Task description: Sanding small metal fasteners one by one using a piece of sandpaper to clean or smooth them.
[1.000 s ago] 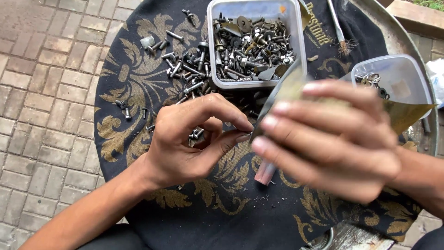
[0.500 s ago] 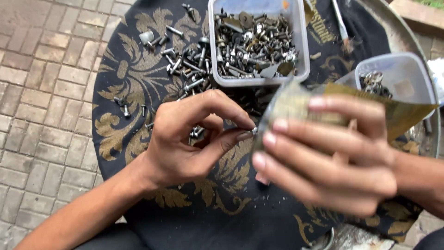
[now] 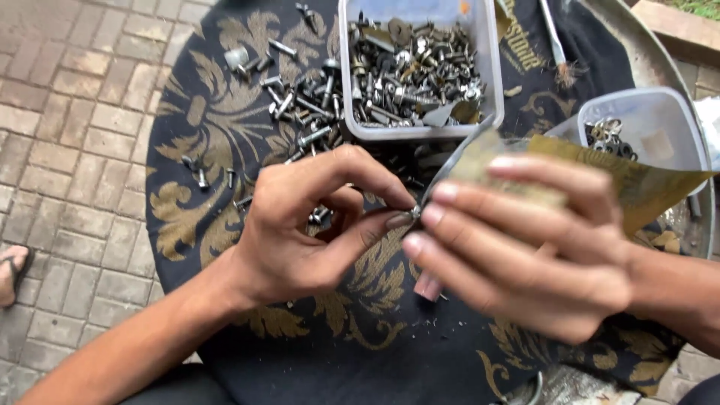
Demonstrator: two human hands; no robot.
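Observation:
My left hand (image 3: 311, 225) pinches a small metal part (image 3: 414, 212) between thumb and forefinger, right at the mouth of an olive-gold foil pouch (image 3: 637, 180). My right hand (image 3: 525, 251) grips that pouch from above, fingers spread across its face. Both hands hover over a dark cloth with gold leaf patterns (image 3: 202, 112). Loose bolts and screws (image 3: 300, 105) lie scattered on the cloth just beyond my left hand.
A clear plastic tub (image 3: 416, 131) heaped with bolts, nuts and washers stands at the far middle. A second clear tub (image 3: 652, 127) holding a few metal rings sits at the right. A metal tray rim (image 3: 637, 45) shows behind. Brick paving and a sandalled foot (image 3: 11, 274) lie left.
My hands have stayed together at the pouch mouth; the right hand and pouch have shifted slightly right and the view has tilted a little.

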